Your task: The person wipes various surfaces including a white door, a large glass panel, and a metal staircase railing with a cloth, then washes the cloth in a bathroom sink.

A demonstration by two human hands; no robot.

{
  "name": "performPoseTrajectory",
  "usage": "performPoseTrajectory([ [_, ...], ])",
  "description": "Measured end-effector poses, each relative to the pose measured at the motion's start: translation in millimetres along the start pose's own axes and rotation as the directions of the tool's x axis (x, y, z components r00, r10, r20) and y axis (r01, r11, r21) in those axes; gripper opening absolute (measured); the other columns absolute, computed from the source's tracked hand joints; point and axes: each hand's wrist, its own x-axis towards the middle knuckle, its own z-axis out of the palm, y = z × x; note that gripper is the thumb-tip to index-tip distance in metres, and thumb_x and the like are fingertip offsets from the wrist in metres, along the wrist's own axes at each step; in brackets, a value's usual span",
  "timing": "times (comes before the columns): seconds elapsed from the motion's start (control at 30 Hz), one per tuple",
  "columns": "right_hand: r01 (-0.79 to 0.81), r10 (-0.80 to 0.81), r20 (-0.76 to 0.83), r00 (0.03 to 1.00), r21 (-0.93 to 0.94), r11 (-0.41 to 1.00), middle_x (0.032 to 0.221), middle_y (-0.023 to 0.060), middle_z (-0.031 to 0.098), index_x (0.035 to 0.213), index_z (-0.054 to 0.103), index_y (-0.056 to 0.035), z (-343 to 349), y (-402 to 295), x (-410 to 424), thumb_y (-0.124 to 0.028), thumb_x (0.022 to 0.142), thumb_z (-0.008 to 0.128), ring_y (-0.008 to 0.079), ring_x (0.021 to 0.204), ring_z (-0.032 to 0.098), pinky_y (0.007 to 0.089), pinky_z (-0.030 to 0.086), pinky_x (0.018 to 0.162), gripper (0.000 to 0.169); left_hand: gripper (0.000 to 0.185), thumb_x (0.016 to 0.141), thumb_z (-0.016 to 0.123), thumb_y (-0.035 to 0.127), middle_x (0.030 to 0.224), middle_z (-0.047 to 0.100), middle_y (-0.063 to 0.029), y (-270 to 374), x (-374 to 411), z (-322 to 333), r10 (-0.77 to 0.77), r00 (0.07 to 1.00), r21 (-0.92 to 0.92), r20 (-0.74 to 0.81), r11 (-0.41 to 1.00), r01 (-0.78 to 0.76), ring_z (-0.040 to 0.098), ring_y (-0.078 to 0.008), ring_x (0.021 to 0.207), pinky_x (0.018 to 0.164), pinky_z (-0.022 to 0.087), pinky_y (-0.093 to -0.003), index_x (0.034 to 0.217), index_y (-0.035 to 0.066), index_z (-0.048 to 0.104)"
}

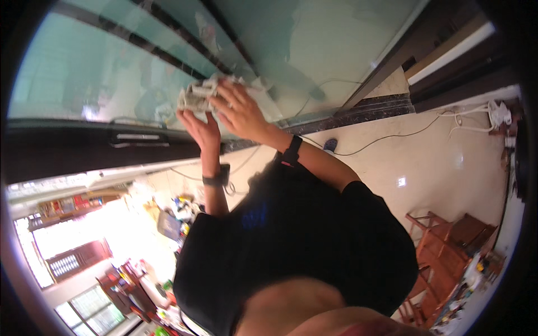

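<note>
A crumpled pale cloth lies against the glass pane of a dark-framed door. My right hand presses on the cloth's right part, fingers spread over it. Lower and to the left, my left hand has its fingertips at the cloth's lower edge, holding it. Dark bars cross the glass above the cloth. A dark door handle with a bright metal strip is on the frame to the left of my hands. The cloth hides some of the fingertips.
A cable runs over the tiled floor, past a dark clog. A white cable bundle is at the far right. Wooden chairs stand at lower right. Cluttered items and a wooden cabinet are at lower left.
</note>
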Motion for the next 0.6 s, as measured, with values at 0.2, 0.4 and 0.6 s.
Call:
performPoseTrajectory([
  [0.2, 0.064, -0.066, 0.014, 0.998, 0.128, 0.990, 0.146, 0.0137, 0.047, 0.136, 0.060, -0.0159, 8.0, 19.2, -19.9, -0.009, 0.082, 0.071, 0.0353, 0.136, 0.046, 0.0464, 0.044, 0.108, 0.056, 0.055, 0.074, 0.061, -0.008, 0.118, 0.047, -0.0255, 20.9, 1.9, -5.2, -0.105, 0.994, -0.037, 0.028, 0.994, 0.106, 0.050, -0.0479, 0.111, 0.092, 0.044, -0.0505, 0.127, -0.006, 0.047],
  [0.4, -0.031, 0.029, -0.174, 0.984, -0.011, 0.999, 0.145, 0.0172, 0.046, 0.131, 0.061, -0.0110, -97.1, 46.9, 0.9, -0.008, 0.078, 0.072, 0.0388, 0.139, 0.042, 0.0506, 0.042, 0.110, 0.055, 0.044, 0.074, 0.064, -0.010, 0.120, 0.050, -0.0186, 133.8, 43.1, 30.5, 0.102, 0.989, -0.244, -0.104, 0.962, -0.125, 0.054, -0.0389, 0.113, 0.093, 0.046, -0.0448, 0.116, -0.001, 0.057],
  [0.6, -0.147, 0.000, -0.516, 0.857, -0.244, 0.959, 0.150, 0.0199, 0.043, 0.123, 0.065, -0.0060, -253.3, 86.0, 65.7, -0.010, 0.079, 0.065, 0.0456, 0.141, 0.037, 0.0530, 0.037, 0.113, 0.044, 0.047, 0.075, 0.066, -0.010, 0.127, 0.051, -0.0195, 301.3, 112.4, 73.4, 0.244, 0.943, -0.562, -0.228, 0.758, -0.332, 0.054, -0.0368, 0.114, 0.089, 0.049, -0.0403, 0.120, 0.004, 0.066],
])
